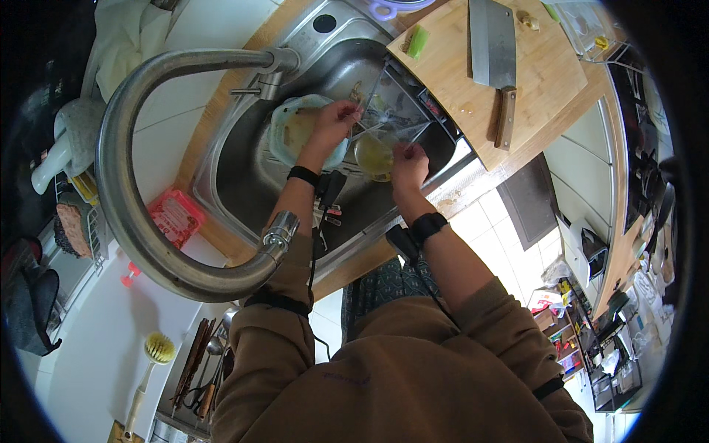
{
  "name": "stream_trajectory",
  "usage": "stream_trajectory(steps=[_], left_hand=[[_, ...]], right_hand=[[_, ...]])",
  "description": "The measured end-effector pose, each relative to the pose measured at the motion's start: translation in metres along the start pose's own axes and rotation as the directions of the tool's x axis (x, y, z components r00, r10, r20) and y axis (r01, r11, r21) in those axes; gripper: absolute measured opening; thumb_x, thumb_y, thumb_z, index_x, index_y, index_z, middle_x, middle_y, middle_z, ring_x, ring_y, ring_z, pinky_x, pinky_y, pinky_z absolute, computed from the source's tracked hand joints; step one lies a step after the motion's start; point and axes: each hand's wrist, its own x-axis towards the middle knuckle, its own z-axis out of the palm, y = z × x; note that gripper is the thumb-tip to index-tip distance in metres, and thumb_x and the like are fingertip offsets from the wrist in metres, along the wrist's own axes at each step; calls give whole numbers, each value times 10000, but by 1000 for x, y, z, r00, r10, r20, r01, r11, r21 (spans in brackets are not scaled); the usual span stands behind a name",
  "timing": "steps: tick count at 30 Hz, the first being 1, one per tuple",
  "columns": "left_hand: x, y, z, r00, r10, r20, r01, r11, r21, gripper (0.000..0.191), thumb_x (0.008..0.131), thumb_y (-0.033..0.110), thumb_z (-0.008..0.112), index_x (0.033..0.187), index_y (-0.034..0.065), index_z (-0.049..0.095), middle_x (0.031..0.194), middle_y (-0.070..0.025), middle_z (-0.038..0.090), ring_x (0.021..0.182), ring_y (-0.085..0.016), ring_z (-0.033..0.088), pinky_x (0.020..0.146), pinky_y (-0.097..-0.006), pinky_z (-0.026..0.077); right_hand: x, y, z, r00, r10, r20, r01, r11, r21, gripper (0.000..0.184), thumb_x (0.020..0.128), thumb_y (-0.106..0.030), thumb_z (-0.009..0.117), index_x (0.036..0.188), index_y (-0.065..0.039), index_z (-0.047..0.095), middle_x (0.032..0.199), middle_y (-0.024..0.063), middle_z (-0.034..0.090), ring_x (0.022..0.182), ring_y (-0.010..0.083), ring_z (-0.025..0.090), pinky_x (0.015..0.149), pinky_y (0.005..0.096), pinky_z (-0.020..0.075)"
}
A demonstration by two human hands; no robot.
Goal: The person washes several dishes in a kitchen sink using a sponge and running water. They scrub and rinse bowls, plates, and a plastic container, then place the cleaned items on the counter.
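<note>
Both my hands are over the stainless steel sink [238, 183]. My left hand [335, 124] pinches the edge of a thin clear plastic sheet or bag [396, 108], above a pale turquoise plastic basin [285, 130]. The basin holds cloudy liquid. My right hand [410, 163] has hold of the near side of the same clear plastic. Beneath the plastic, at the sink's right side, is a dark rack-like frame [412, 83], partly hidden. A round see-through container with yellowish contents [372, 156] sits between my hands, low in the sink.
The curved metal faucet [116, 160] arches at the left. On the right, a cleaver [494, 50] lies on a wooden cutting board [554, 83] beside a green vegetable piece [418, 42]. A red-and-pink package [177, 217] is left of the sink; a dish brush [159, 349] stands lower left.
</note>
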Motion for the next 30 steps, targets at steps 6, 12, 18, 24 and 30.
stream_trajectory(steps=[6,12,18,24,30], left_hand=[[4,-4,6,999,2,-51,-3,1000,-21,204,1019,214,680,1160,67,695,890,37,637,745,-71,544,620,-259,448],[6,-3,8,997,-77,-20,69,962,-266,229,1011,240,694,1166,71,693,898,33,657,744,-82,575,649,-265,468],[-1,4,11,995,-79,-58,58,954,-295,231,1007,249,699,1105,43,665,894,12,654,740,-86,584,631,-263,473],[-17,6,27,945,225,-238,-250,965,-83,257,1022,286,673,1159,81,601,1066,-4,666,862,-93,598,680,-271,495],[-13,19,35,995,24,-99,-75,830,-552,354,1069,392,545,1292,119,580,1253,-48,686,920,-113,616,752,-275,502]], right_hand=[[13,-14,8,1000,-26,-11,25,998,-64,155,868,-199,756,902,-53,718,877,147,731,826,335,717,740,431,551],[20,-10,-1,998,19,60,-27,990,142,214,914,-228,756,928,-19,714,871,125,736,792,231,691,737,376,537],[12,-14,-6,983,20,180,-97,899,428,210,978,-178,681,1094,-7,651,995,91,700,901,154,622,814,306,500],[-10,-35,-38,978,-186,92,166,967,195,132,960,-60,624,1085,-27,600,993,78,606,883,181,578,808,322,484],[-15,-65,-65,677,-681,280,721,690,-66,297,865,13,613,1158,-34,621,1119,160,578,1025,355,543,905,418,452]])
